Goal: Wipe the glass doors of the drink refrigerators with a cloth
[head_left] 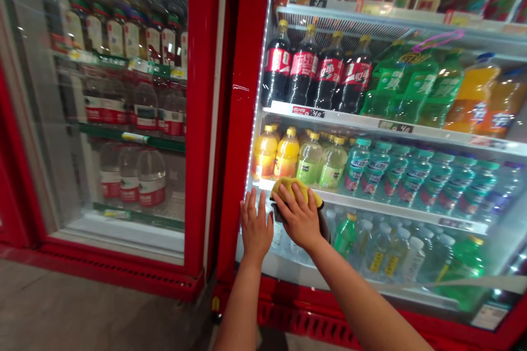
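My right hand [300, 216] lies over a yellow and dark grey cleaning cloth [315, 196] and holds it flat against the glass door [288, 260] of a red drinks fridge. The cloth's dark side shows below and beside the fingers. To its left, my left hand [256, 226] rests on the same glass near the red frame, fingers stretched out, with nothing in it. Behind the glass, just above the cloth, stand yellow juice bottles [286, 152] and pale green bottles [309, 159].
A second red fridge [197, 120] with bottled drinks stands at the left. Inside the right fridge are cola bottles [304, 68], green soda bottles [420, 85], teal-capped bottles [376, 167] and clear bottles [381, 244]. Grey floor [102, 307] shows below.
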Demonstrator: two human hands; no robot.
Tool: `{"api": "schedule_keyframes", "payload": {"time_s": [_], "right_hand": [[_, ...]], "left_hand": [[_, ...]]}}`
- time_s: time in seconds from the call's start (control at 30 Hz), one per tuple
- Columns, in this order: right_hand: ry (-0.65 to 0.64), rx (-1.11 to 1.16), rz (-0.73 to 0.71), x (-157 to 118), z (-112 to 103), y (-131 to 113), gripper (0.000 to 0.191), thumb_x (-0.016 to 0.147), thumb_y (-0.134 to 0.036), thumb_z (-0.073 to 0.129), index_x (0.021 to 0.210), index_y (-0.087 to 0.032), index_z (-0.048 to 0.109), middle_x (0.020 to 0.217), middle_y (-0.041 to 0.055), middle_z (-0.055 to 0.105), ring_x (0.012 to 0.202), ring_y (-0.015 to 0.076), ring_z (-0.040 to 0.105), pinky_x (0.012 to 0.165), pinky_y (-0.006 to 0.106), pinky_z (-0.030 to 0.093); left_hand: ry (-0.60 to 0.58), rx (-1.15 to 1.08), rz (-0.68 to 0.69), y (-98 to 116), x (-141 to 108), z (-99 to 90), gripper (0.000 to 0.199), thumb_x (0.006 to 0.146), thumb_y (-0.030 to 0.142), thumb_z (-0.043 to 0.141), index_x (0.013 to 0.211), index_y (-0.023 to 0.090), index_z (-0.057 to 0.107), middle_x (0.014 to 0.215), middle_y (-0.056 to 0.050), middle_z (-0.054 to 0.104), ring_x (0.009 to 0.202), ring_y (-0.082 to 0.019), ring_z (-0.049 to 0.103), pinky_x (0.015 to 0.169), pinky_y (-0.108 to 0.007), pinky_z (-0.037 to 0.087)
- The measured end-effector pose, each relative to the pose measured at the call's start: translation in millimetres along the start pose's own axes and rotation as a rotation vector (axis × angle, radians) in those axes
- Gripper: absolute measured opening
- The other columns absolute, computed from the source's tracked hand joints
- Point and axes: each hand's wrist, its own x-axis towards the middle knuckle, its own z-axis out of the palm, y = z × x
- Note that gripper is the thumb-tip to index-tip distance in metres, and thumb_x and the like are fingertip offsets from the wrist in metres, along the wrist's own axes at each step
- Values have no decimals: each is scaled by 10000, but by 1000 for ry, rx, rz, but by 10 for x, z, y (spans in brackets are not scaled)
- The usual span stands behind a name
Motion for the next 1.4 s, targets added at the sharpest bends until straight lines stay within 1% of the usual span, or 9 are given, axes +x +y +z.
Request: {"api": "schedule_keyframes", "payload": {"time_s": [0.13,0.33,0.47,0.63,0.77,0.87,1.07,1.23,1.4], "right_hand": [[-80,42,-63,-190,-101,99,670,925,-114,510,1544,-351,416,1550,-2,523,1518,252,339,1280,562,35],[82,22,170,326,78,-104,666,937,-95,494,1567,-288,395,1599,64,450,1581,297,162,1251,621,94],[11,66,23,253,203,-371,627,972,-120,492,1565,-294,390,1595,37,460,1583,254,162,1269,584,92],[-52,99,-231,211,209,-367,544,990,-147,504,1512,-299,470,1592,-6,466,1552,228,265,1286,516,123],[-29,99,-178,646,215,-357,543,1007,-159,487,1529,-300,440,1618,-3,425,1548,240,274,1282,535,126],[-21,101,-170,762,239,-400,552,997,-146,495,1530,-282,439,1618,15,426,1551,258,264,1275,559,138],[-124,150,-571,725,241,-319,467,984,-190,548,1441,-285,538,1576,-13,491,1514,246,346,1275,559,183],[-65,118,-409,989,188,-287,527,973,-125,512,1477,-279,495,1589,-8,473,1539,260,290,1279,611,53],[-82,164,-499,589,316,-469,463,971,-171,554,1427,-244,561,1561,35,511,1531,284,302,1278,615,33]], "left_hand": [[-5,21,-48,-84,-49,-37,697,1004,261,470,1627,186,165,1641,-188,331,1551,-317,254,1228,-585,305],[28,43,-110,-195,-69,-55,680,996,253,478,1615,155,214,1627,-203,352,1548,-318,259,1235,-576,294],[22,73,-171,-273,-80,-123,661,997,240,449,1611,147,221,1634,-203,339,1549,-320,256,1234,-587,291],[111,121,-229,-380,-54,-233,646,1011,225,392,1620,161,188,1627,-212,345,1551,-318,249,1224,-591,310],[126,138,-255,-414,-25,-281,639,1006,203,394,1616,157,210,1624,-205,353,1554,-318,242,1224,-593,311],[103,124,-286,-449,-17,-320,634,995,176,396,1608,142,236,1635,-203,334,1563,-311,215,1242,-594,272],[164,123,-288,-565,2,-416,664,984,132,368,1621,174,188,1638,-211,322,1567,-314,198,1233,-618,274],[185,144,-319,-560,44,-463,661,958,81,386,1601,150,249,1624,-222,340,1564,-314,208,1230,-611,287],[183,130,-345,-572,86,-524,604,949,72,397,1549,123,361,1616,-217,360,1566,-293,211,1249,-571,268]]}}
